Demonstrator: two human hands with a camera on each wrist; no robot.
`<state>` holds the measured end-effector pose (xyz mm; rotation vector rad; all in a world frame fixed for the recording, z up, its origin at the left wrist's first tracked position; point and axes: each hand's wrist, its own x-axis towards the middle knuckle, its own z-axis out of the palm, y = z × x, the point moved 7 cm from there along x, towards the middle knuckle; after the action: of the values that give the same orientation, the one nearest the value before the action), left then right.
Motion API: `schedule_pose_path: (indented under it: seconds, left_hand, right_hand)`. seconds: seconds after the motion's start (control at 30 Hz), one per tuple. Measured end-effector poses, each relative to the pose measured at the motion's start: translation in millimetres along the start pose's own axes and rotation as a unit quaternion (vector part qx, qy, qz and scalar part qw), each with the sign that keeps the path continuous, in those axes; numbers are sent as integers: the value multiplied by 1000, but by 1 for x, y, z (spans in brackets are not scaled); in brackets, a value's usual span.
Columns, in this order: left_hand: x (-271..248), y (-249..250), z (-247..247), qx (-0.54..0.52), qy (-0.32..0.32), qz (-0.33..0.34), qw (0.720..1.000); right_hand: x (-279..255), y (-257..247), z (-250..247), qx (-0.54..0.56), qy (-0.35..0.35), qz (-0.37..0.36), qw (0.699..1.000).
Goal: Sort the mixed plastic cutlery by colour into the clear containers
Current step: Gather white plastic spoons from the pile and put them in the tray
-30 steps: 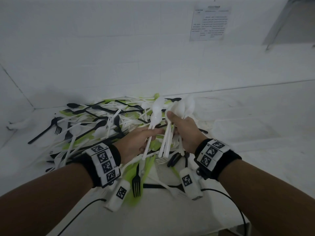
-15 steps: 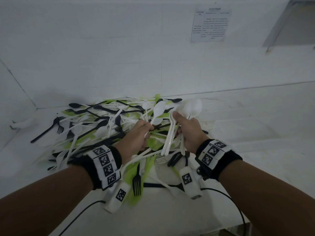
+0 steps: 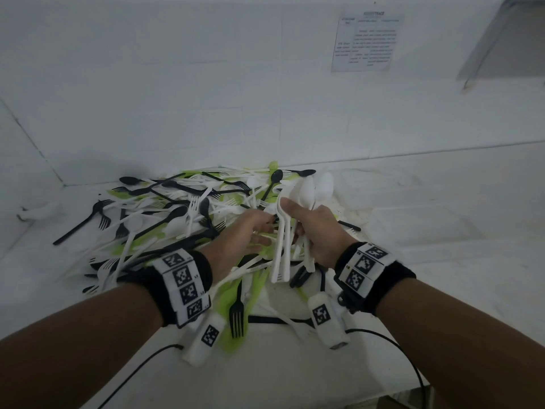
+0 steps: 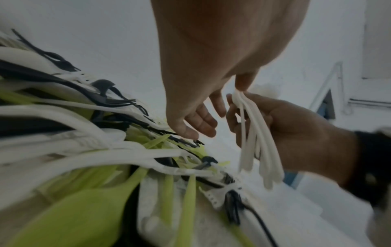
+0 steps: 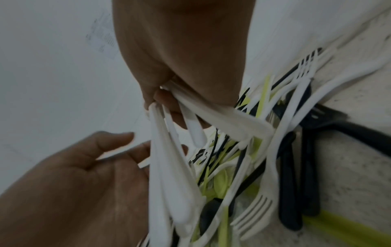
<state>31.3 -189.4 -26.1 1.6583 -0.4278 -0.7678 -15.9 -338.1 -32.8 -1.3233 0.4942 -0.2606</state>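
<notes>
The right hand (image 3: 320,234) holds a bunch of white spoons (image 3: 306,202), fingers and thumb wrapped tight around the handles. The spoon bowls point up and away from the hand, and the handles hang down below it. About four or five spoons are in the bunch; the exact count is hard to tell because they overlap. In the right wrist view the handles (image 5: 169,150) fan out under the curled fingers.

The left hand (image 3: 244,234) is right beside the right hand, on its left. Its fingers are loose and spread, and it holds nothing. The fingertips (image 4: 190,132) reach down to the pile of cutlery (image 3: 165,219).

The pile lies under and to the left of both hands. It has black, white and green pieces all mixed up, too many to count. One black fork (image 3: 236,314) lies near the left wrist, on a green piece.

No clear container can be made out in these views.

A moment ago the left hand pinched a white spoon. Now that hand has let go, and the bunch in the right hand looks bigger.
</notes>
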Motion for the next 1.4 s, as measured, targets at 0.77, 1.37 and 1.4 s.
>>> schedule_pose_path:
  seconds: [0.77, 1.37, 1.4]
  left_hand:
    - [28, 2, -8, -185, 79, 20, 979]
    - [34, 2, 22, -141, 45, 33, 988]
    - [35, 3, 21, -143, 51, 34, 988]
  right_hand:
    - [-3, 6, 0, 50, -11, 48, 998]
    - [-18, 5, 22, 11, -140, 41, 989]
    - [-17, 6, 23, 11, -144, 39, 989]
